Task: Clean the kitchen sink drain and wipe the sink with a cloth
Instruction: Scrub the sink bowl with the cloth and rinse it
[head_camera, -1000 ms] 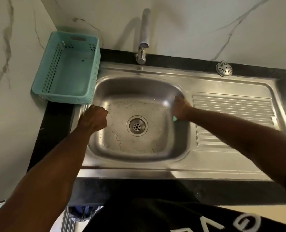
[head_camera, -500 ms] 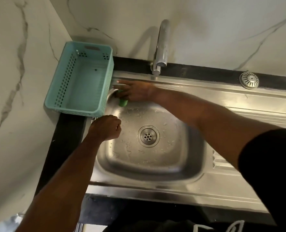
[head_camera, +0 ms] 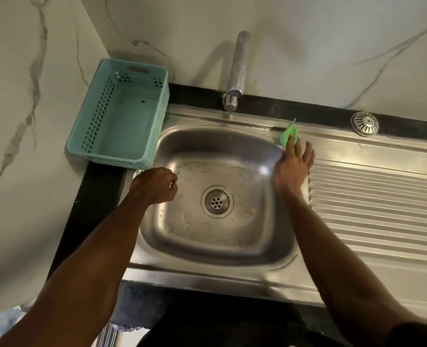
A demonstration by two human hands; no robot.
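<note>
The steel sink (head_camera: 207, 269) has a wet basin with the round drain (head_camera: 217, 201) in its middle. My right hand (head_camera: 293, 166) lies flat on the basin's back right corner rim, fingers spread, pressing a green cloth (head_camera: 289, 135) that sticks out beyond the fingertips. My left hand (head_camera: 156, 185) is a closed fist resting on the basin's left rim, holding nothing that I can see.
A teal plastic basket (head_camera: 117, 113) stands on the black counter left of the sink. The tap (head_camera: 236, 71) rises behind the basin. A ribbed draining board (head_camera: 372, 211) extends right. A loose round drain strainer (head_camera: 364, 123) lies at the back right.
My right hand swept the green cloth from the basin's back left corner along the back rim to the back right corner. The left fist stayed on the left rim.
</note>
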